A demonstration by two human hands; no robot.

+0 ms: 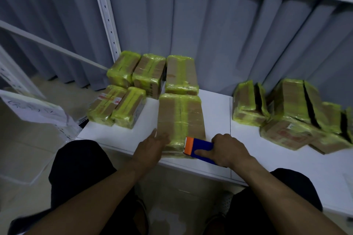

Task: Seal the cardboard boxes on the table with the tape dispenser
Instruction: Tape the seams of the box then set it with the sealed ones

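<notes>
Hands: two. The right hand grips one tape dispenser; the left hand lies beside it. Cardboard boxes: one at the grip, one directly beyond, four left of it. Heap right of it is blurred: at least four.

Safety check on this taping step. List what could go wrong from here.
The box sits at the front edge of the table; a pull by the right hand on the tape dispenser might drag it off. The left hand lies flat beside the dispenser's orange end and could get nicked.
</notes>
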